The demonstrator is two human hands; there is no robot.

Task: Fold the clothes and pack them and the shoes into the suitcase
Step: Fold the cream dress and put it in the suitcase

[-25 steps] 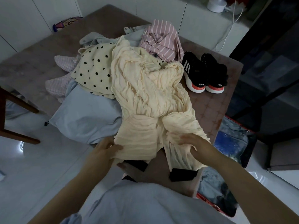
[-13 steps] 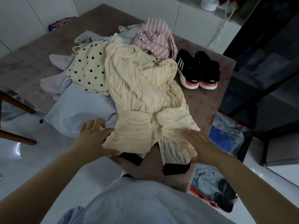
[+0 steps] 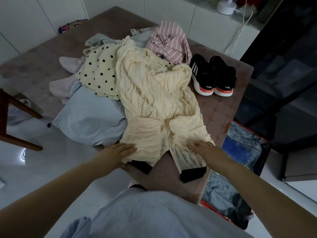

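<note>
step: smoothing cream garment [image 3: 154,100] flat
fingers: left hand [image 3: 118,152], right hand [image 3: 204,148] straight, together, pressing its legs
next: likely fold legs together

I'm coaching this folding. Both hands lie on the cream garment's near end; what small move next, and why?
Probably sweep both hands outward to flatten the cream garment: it lies crumpled, and the left hand and right hand rest flat on its near end.

Crinkled matt cloth garment [image 3: 154,100]; glossy floor [image 3: 42,160]; wooden chair [image 3: 17,109].
</note>
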